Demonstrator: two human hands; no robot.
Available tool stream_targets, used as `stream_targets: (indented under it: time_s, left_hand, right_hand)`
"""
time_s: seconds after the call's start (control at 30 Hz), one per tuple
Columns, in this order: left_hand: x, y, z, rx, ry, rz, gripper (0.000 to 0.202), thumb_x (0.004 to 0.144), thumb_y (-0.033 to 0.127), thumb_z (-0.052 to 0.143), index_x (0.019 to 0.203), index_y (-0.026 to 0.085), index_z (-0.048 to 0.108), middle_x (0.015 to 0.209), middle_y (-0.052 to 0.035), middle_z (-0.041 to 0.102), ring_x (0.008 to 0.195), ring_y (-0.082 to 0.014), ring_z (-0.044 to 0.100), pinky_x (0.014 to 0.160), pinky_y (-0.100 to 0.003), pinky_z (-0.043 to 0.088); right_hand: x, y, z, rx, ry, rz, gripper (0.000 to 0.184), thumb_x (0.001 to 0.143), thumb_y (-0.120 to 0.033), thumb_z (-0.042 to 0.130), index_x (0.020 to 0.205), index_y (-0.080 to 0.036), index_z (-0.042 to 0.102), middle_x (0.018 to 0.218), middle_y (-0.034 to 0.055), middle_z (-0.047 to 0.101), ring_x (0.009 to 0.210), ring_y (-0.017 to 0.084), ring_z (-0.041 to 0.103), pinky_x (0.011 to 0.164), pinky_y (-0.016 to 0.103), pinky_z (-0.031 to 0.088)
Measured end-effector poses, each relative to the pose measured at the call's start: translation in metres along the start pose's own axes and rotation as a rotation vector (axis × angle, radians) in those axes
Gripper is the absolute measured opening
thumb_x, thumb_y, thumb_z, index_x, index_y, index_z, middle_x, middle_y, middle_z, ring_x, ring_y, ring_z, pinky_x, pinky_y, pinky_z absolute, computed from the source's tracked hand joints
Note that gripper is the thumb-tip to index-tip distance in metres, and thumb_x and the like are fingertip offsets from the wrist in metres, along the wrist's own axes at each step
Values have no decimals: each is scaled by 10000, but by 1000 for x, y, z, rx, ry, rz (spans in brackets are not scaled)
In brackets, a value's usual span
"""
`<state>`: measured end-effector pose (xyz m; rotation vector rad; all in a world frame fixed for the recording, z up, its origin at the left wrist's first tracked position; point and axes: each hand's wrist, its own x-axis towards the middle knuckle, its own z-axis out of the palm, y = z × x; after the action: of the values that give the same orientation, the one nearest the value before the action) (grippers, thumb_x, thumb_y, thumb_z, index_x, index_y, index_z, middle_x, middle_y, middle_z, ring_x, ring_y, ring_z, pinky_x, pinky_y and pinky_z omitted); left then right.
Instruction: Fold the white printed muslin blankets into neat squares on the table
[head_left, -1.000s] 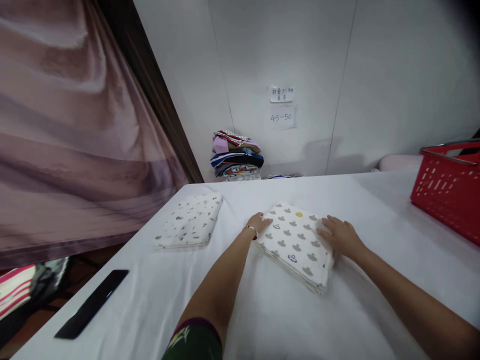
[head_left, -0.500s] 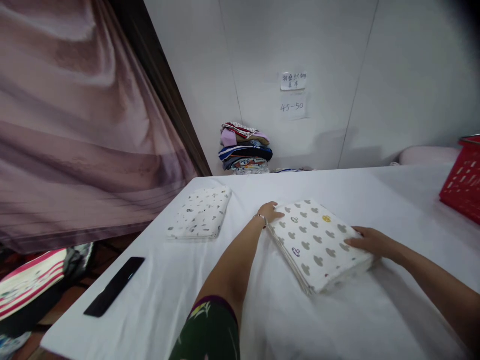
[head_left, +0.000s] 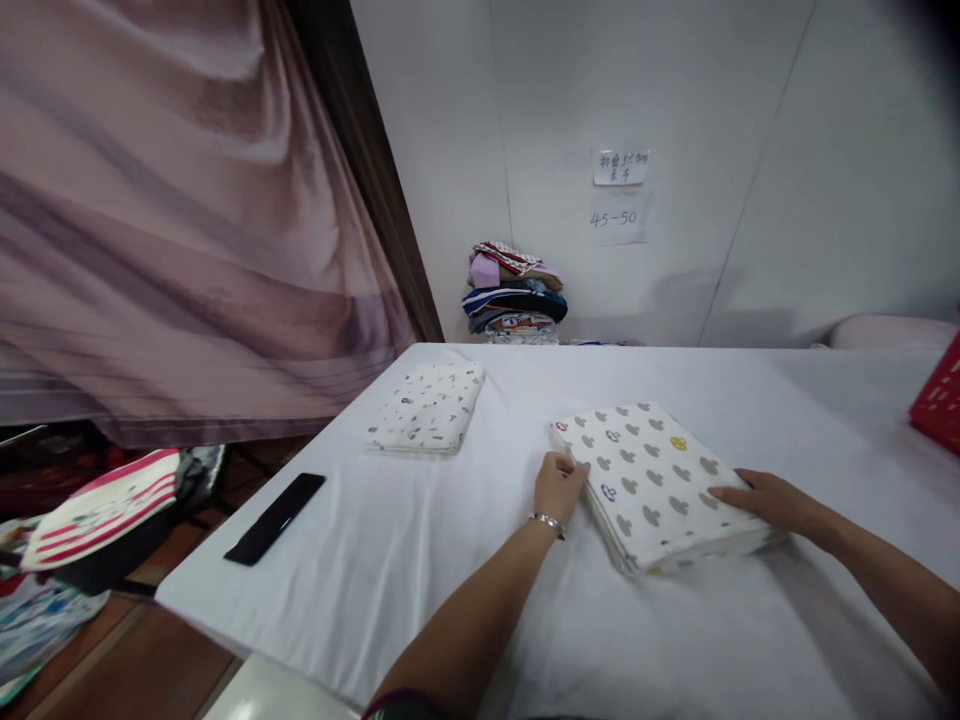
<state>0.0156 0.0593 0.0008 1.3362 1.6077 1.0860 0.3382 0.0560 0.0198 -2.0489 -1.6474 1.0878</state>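
A folded white cloth [head_left: 652, 480] with grey mouse-head shapes and a few coloured ones lies in several layers on the table. My left hand [head_left: 561, 485], a silver bracelet at its wrist, is closed at the cloth's left edge, fingers curled on the layers. At the right edge, my right hand [head_left: 765, 498] grips the cloth with a digit across the top; its other fingers are partly hidden. Farther left lies another folded white cloth [head_left: 429, 408] with small dark prints, apart from both hands.
A white-covered table [head_left: 420, 540] carries a flat black object [head_left: 276, 518] near its left edge. A red basket [head_left: 939, 395] stands far right. Folded fabrics [head_left: 516, 295] are stacked by the wall, under paper signs [head_left: 619, 195]. A pink curtain [head_left: 187, 220] hangs at left.
My left hand has slid from the cloth's far left corner nearer along its left edge, its fingers now curled. My right hand stays on the right edge. The view has shifted left.
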Motion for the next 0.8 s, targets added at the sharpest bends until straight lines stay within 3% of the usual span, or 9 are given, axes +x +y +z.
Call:
stream_targets:
  time_s: [0.17, 0.3, 0.4, 0.5, 0.57, 0.63, 0.8]
  left_hand:
    - [-21, 5, 9, 18, -61, -14, 239, 685, 339, 660, 773, 188, 497, 717, 19, 554, 664, -115, 506, 638, -230, 389]
    - [-32, 7, 4, 11, -58, -43, 227, 683, 312, 651, 784, 189, 489, 750, 16, 556, 684, -119, 512, 647, -231, 382]
    - [-44, 9, 4, 12, -61, -64, 233, 680, 322, 651, 767, 193, 477, 738, 19, 552, 681, -121, 505, 630, -226, 370]
    - [-59, 10, 5, 39, -56, -79, 220, 680, 312, 643, 741, 197, 465, 701, 29, 534, 656, -117, 488, 607, -224, 352]
    - [-69, 10, 6, 58, -66, -75, 209, 677, 297, 635, 724, 200, 457, 677, 37, 521, 635, -113, 475, 592, -223, 338]
    - [-79, 8, 6, 71, -92, -57, 204, 680, 297, 627, 714, 202, 450, 660, 43, 514, 618, -109, 461, 576, -223, 323]
    - [-96, 7, 4, 116, -106, 6, 203, 702, 314, 602, 686, 199, 435, 655, 40, 504, 612, -107, 435, 561, -224, 296]
  right_hand:
    - [-21, 8, 4, 26, -63, 41, 469, 620, -621, 611, 859, -224, 687, 931, 68, 687, 880, 303, 622, 754, 363, 500]
    - [-24, 14, 2, -163, 63, 2, 607, 626, -624, 579, 1030, -175, 646, 1000, 132, 659, 913, 324, 608, 786, 387, 488]
    - [-24, -1, 5, -356, 289, -163, 716, 695, -600, 500, 1248, -143, 498, 1187, 150, 569, 1036, 336, 550, 865, 441, 453]
    - [-24, -28, 22, -444, 408, -469, 664, 787, -595, 395, 1309, -185, 421, 1363, 94, 418, 1216, 298, 410, 970, 434, 391]
    - [-24, -42, 40, -507, 364, -639, 649, 821, -594, 362, 1333, -197, 397, 1421, 73, 334, 1298, 264, 293, 1039, 409, 316]
    - [-22, -48, 58, -601, 257, -709, 645, 844, -594, 324, 1357, -205, 372, 1445, 63, 287, 1331, 245, 218, 1075, 421, 244]
    - [-15, -42, 80, -704, 118, -658, 635, 865, -608, 243, 1386, -255, 329, 1453, 31, 261, 1344, 235, 172, 1086, 469, 176]
